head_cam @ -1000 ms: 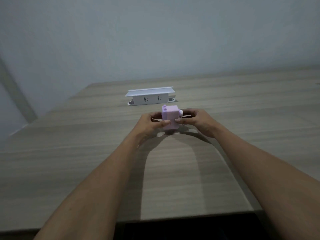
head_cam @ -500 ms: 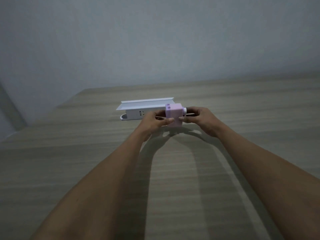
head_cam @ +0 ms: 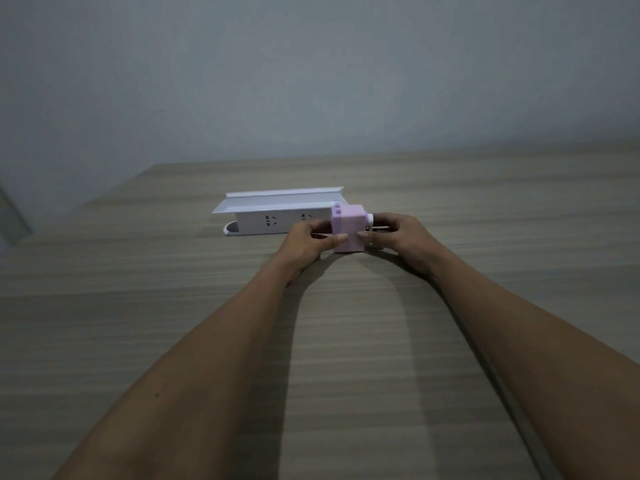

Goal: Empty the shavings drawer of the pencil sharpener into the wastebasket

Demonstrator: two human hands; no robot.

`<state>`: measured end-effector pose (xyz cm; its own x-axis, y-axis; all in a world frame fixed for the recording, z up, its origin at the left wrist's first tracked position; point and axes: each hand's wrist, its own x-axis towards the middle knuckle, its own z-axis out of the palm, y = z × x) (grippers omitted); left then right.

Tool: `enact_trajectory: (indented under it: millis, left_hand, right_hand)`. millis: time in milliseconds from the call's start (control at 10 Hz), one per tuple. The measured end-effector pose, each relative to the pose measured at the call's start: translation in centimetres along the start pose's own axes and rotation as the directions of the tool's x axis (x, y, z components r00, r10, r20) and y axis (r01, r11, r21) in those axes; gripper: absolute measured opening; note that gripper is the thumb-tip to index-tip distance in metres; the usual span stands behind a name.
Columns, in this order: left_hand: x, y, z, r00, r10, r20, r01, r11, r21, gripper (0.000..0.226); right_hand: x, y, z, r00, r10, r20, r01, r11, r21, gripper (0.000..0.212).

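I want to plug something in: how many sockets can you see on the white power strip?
2, both on the power strip's front face: one mid-strip, one beside the sharpener. More may be hidden.

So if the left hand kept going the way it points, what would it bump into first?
Probably the white power strip just behind it. The left hand already grips the pink sharpener, and depth is hard to judge.

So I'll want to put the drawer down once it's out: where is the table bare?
The wooden table is bare left of the left hand, right of the right hand, and between the forearms. It is crowded only behind the pink box-shaped pencil sharpener, where the white socket box sits close.
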<state>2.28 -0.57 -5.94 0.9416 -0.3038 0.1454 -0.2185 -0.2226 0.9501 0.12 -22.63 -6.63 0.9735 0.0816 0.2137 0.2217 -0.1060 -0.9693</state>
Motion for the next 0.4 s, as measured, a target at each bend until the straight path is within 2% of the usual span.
enact_trajectory:
  millis: [100, 200, 300, 400]
  left_hand:
    - [-0.5, 0.0, -0.1, 0.999, -0.045, -0.001, 0.045, 0.999, 0.024, 0.057]
    - [-1.5, 0.4, -0.5, 0.995, -0.087, -0.046, 0.090, 0.994, 0.062, 0.077]
    - [-3.4, 1.5, -1.8, 0.987, -0.104, -0.126, 0.116, 0.989, 0.093, 0.080]
    - [-5.7, 2.9, -3.3, 0.974, -0.058, -0.221, 0.101, 0.976, 0.192, 0.074]
  right_hand:
    - [-0.5, 0.0, 0.3, 0.999, 0.008, -0.051, -0.007, 1.000, 0.009, 0.051]
    - [-1.5, -0.2, 0.8, 0.982, -0.075, -0.174, 0.038, 0.978, -0.207, 0.063]
    - [-3.6, -0.9, 2.0, 0.940, -0.169, -0.296, 0.049, 0.927, -0.371, 0.061]
    - [-5.2, -1.6, 3.5, 0.903, -0.248, -0.350, 0.038, 0.860, -0.510, 0.048]
